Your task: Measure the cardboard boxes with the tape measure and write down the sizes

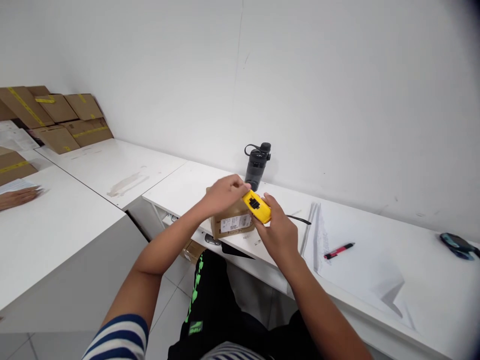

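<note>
A yellow tape measure (258, 206) with a black button is gripped in my right hand (278, 227), its black strap trailing off to the right. My left hand (227, 192) is closed, thumb and fingertips pinched at the upper left end of the tape measure; whether any blade is drawn out, I cannot tell. Behind and below both hands, a small cardboard box (233, 224) with a white printed label stands on the white desk (180, 182). The left hand and the tape measure cover part of its top.
Behind the box stands a dark bottle (256, 166). To the right lie white papers (360, 275) with a red pen (339, 250), and farther on a dark object (458, 246). Cardboard boxes (56, 112) are stacked far left, near another person's hand (18, 197).
</note>
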Demonstrator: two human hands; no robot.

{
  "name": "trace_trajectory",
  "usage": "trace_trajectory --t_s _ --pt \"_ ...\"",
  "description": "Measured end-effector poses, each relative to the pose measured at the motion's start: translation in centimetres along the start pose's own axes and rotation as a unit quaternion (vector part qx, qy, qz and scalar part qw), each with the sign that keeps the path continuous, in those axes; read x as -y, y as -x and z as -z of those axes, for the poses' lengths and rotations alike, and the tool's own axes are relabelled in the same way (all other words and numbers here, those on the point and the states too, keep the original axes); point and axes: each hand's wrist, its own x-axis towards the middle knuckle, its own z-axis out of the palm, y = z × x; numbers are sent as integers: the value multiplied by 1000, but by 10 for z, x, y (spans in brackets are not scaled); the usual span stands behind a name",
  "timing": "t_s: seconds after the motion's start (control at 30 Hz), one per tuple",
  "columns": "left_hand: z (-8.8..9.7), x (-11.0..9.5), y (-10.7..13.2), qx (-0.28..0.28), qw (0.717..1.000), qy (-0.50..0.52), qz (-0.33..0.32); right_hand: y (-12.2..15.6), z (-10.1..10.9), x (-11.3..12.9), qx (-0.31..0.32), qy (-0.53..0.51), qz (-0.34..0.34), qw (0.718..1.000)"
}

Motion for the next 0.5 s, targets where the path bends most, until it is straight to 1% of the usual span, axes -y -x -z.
trace_trajectory --t_s 0.03,0.07,0.1,0.17,0.2,0.27,0.33,0.37,0.4,0.43,0.47,0.5 --pt "-5 -6 6 17 1000 8 -11 0 -1 -2 -13 -17 -1 1000" --pt "-10 -9 10 22 999 4 -23 0 -2 -5 -26 -32 -6 999" --pt "-14 -8 12 18 999 -13 -34 0 -3 -7 -37 -45 -18 998" --pt "-18 5 17 15 996 -74 -39 -1 -6 -15 -52 -73 -66 994" --pt "-16 16 20 22 993 -110 -30 -2 -8 -19 -57 -91 -98 989" --pt "-5 43 30 56 985 -162 -7 -6 -11 -29 -68 -146 -160 974" --pt "13 75 48 89 982 -168 -9 -11 -15 -36 -79 -223 -204 950" --pt "20 91 61 88 984 -157 -13 -14 -17 -39 -77 -265 -218 936" --pt "25 106 74 74 987 -142 -14 -17 -19 -40 -69 -305 -231 921" --pt "26 121 88 47 991 -123 -13 -20 -22 -40 -54 -338 -243 908" --pt "24 134 101 15 995 -101 -12 -23 -25 -38 -36 -364 -252 896" --pt "18 146 112 -5 997 -80 -7 -26 -27 -35 -18 -383 -257 887"
